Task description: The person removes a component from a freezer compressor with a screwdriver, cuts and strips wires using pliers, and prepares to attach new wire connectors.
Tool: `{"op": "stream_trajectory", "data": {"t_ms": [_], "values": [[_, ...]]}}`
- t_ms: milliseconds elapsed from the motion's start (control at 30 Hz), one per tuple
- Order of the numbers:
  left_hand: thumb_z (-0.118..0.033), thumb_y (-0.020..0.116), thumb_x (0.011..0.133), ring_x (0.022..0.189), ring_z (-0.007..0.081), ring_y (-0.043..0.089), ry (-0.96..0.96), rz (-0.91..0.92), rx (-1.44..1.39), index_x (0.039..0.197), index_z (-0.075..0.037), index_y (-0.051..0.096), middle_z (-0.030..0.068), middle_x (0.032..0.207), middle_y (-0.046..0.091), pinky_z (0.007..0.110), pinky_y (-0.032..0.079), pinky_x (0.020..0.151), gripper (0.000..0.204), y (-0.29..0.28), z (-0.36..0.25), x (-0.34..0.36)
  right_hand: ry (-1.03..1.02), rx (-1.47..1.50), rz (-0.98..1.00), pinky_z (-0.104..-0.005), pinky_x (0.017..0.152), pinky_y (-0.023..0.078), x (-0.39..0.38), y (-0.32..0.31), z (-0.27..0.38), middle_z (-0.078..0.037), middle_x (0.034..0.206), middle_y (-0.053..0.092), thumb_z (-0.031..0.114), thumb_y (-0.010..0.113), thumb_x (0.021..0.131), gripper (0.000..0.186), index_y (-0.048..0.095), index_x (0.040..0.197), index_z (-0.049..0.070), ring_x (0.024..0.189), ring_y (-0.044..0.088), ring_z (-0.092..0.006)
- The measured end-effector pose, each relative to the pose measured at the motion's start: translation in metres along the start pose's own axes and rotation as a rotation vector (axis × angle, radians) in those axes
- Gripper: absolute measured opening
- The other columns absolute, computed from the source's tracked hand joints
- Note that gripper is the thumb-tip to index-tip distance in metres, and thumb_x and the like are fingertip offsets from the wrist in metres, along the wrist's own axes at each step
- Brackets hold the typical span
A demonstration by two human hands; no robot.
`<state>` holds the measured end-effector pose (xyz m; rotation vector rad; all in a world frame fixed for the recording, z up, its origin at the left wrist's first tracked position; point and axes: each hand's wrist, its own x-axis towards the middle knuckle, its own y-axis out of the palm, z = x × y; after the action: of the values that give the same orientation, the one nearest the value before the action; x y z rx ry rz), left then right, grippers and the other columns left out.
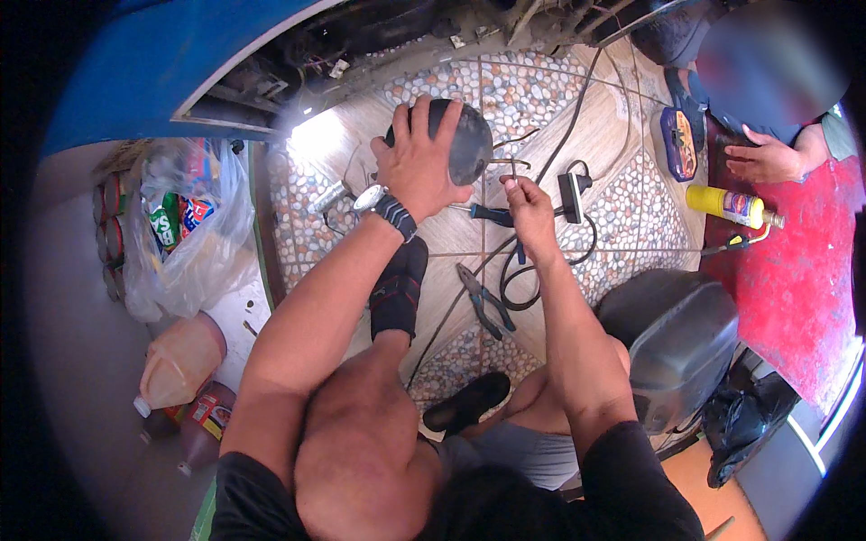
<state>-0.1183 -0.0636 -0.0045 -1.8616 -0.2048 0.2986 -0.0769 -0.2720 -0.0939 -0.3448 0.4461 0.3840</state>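
Labels: lettering on a yellow cylinder (724, 206), at left edge of the red bench (798, 279); printing on an oval dark package (678, 144) just beyond it. One dark red bottle (207, 421), near left, carries a coloured label.

Containers: clear plastic bag (212, 257), far left, holds at least two printed packets, one green (166, 223), one blue and red (196, 213). One pale orange jug (183, 361) lies near the labelled bottle; a second bottle is partly hidden; contents of jug uncertain.

Hands: left hand (419, 160) wears one watch (383, 206) and holds a black dome (469, 144), which sits on the floor (550, 81) at far centre, fingers spread wide over it. Right hand (530, 215) has a narrow grip, thumb and finger pinching a thin metal rod (514, 169) beside the dome.

Tools: pliers (485, 302), one pair, handles apart; screwdriver (492, 215), at least one, between the hands. One co-worker's hand (767, 158), far right, fingers extended.
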Motion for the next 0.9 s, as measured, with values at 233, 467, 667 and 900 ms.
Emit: {"op": "stream_trajectory", "data": {"t_ms": [233, 467, 667, 900], "values": [[-0.042, 0.094, 0.052, 0.142, 0.0383, 0.033, 0.001, 0.015, 0.002, 0.155, -0.026, 0.034, 0.0131, 0.155, 0.034, 0.065, 0.045, 0.091, 0.121, 0.001, -0.001, 0.002, 0.176, 0.494, -0.110, -0.0269, 0.054, 0.040, -0.007, 0.032, 0.015, 0.004, 0.071, 0.049, 0.025, 0.056, 0.106, 0.029, 0.067, 0.107, -0.001, 0.059, 0.043, -0.0071], [-0.042, 0.094, 0.051, 0.142, 0.0375, 0.033, 0.000, 0.004, 0.007, 0.156, -0.026, 0.034, 0.0132, 0.156, 0.034, 0.065, 0.044, 0.092, 0.122, 0.002, 0.001, 0.001, 0.560, 1.016, 0.000, -0.0332, 0.056, 0.050, 0.000, 0.020, 0.049, 0.001, 0.075, 0.049, 0.021, 0.049, 0.108, 0.024, 0.062, 0.109, 0.000, 0.061, 0.049, -0.0113], [-0.042, 0.094, 0.051, 0.143, 0.0370, 0.032, -0.011, 0.027, 0.001, 0.155, -0.026, 0.035, 0.0128, 0.156, 0.033, 0.065, 0.043, 0.093, 0.121, -0.001, 0.000, 0.002, 0.590, 0.956, 0.017, -0.0345, 0.053, 0.050, 0.004, 0.005, 0.043, -0.001, 0.075, 0.052, 0.022, 0.052, 0.107, 0.023, 0.060, 0.105, 0.001, 0.057, 0.047, -0.0123], [-0.042, 0.094, 0.051, 0.143, 0.0366, 0.032, 0.006, 0.016, -0.014, 0.155, -0.026, 0.034, 0.0125, 0.155, 0.034, 0.065, 0.043, 0.093, 0.121, 0.001, 0.000, 0.003, 0.189, 0.138, -0.008, -0.0314, 0.060, 0.046, 0.006, 0.000, 0.015, -0.002, 0.073, 0.059, 0.027, 0.064, 0.100, 0.028, 0.069, 0.103, -0.001, 0.064, 0.054, -0.0138]]}}
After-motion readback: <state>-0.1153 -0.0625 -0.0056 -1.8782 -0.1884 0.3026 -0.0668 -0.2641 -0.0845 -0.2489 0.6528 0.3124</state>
